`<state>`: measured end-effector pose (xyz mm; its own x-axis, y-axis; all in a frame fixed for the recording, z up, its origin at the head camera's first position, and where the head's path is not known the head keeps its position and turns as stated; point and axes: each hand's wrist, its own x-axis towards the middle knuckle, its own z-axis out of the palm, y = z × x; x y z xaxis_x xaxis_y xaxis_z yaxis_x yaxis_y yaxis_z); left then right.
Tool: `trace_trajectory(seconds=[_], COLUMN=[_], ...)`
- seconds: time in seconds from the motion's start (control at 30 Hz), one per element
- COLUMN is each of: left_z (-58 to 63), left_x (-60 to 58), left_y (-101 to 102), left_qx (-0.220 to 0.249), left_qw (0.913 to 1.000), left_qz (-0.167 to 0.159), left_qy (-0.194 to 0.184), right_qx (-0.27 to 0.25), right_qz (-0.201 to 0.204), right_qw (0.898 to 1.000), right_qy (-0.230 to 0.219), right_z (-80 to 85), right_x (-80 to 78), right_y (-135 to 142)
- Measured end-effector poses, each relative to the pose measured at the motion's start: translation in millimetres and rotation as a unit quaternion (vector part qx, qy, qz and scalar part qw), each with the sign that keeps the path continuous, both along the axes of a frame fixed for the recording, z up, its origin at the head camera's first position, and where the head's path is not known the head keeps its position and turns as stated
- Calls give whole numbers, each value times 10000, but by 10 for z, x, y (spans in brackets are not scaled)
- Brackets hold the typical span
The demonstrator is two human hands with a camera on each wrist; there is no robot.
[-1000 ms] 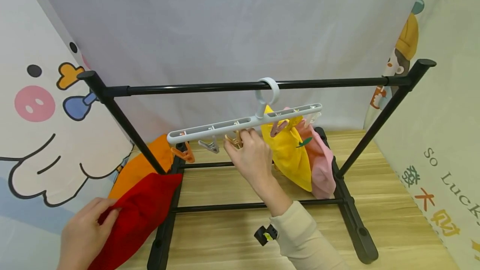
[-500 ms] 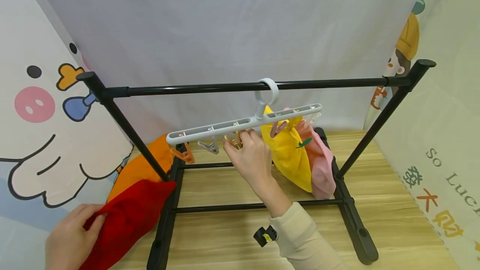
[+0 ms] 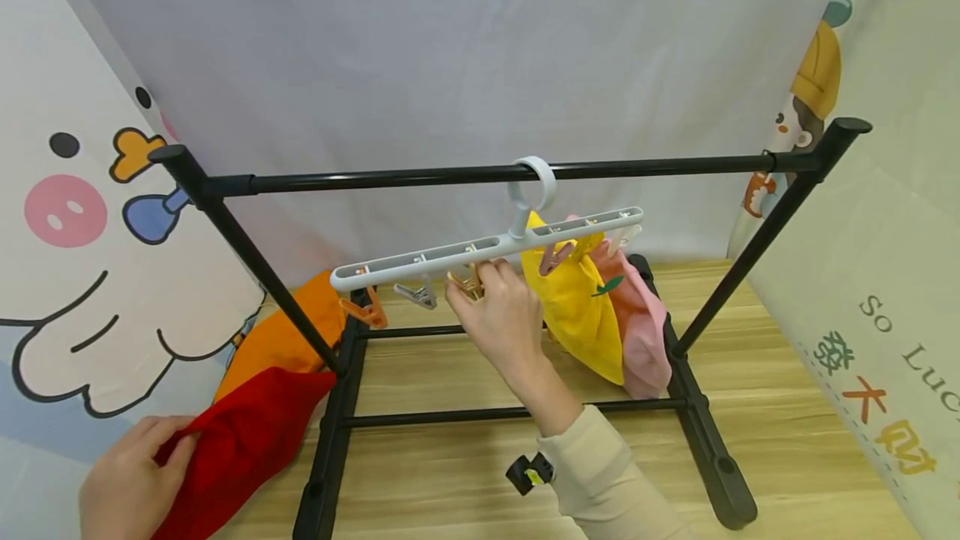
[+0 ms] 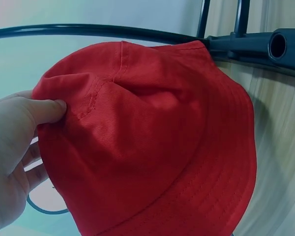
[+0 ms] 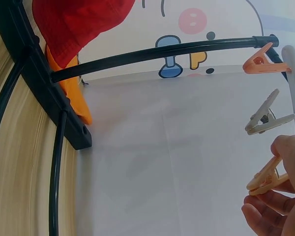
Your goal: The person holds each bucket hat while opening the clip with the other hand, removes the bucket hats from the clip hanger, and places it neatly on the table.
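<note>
My left hand [image 3: 135, 477] pinches the red hat [image 3: 240, 440] by its crown, thumb on the cloth and fingers behind, low beside the left foot [image 3: 326, 448] of the rack. My right hand [image 3: 498, 307] grips the tan clip [image 5: 262, 178] under the hanger [image 3: 420, 261]; whether its jaws are parted I cannot tell.

To do this well, I should press both clip handles firmly and evenly, steadying the hanger, which tilts down toward my left. I would offer up a thin fold of cloth, since the bunched crown may be too thick to hold. The loose brim needs watching, as it points away from my fingers toward the rack.

For room, the sloping left post [image 3: 255, 257] and foot are the edges to clear, so I judge a path in front of them best. The orange clip [image 3: 366, 307] and grey clip [image 3: 417, 293] hang on that side and could snag the hat. Below them is free space down to the bench [image 3: 450, 473]. The yellow cloth [image 3: 577, 323] hangs just beyond my right hand, leaving little room there.
</note>
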<state>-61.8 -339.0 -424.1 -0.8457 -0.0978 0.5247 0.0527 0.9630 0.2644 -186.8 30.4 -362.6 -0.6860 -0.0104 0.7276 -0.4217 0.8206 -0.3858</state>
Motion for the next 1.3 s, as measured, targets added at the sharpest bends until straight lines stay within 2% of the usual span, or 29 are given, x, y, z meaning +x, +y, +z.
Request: trace_trajectory(seconds=[0.13,0.37,1.03,1.3], left_z=[-39,-70,-96,-104], left_x=[-19,-82,-363,-471], left_y=[-32,-72,-177,-214], left_qx=[24,-64,-222,-244], left_qw=[9999,9999,9991,9996], left_qz=[92,110,-185,-93], left_qy=[-60,56,312,123], right_qx=[-5,-21,18,7], right_qz=[9,8,-23,-5], right_qw=[10000,10000,9999,10000], right_qy=[7,67,96,95], right_z=[4,1,-18,-19], right_x=[7,8,5,0], right_y=[3,6,10,9])
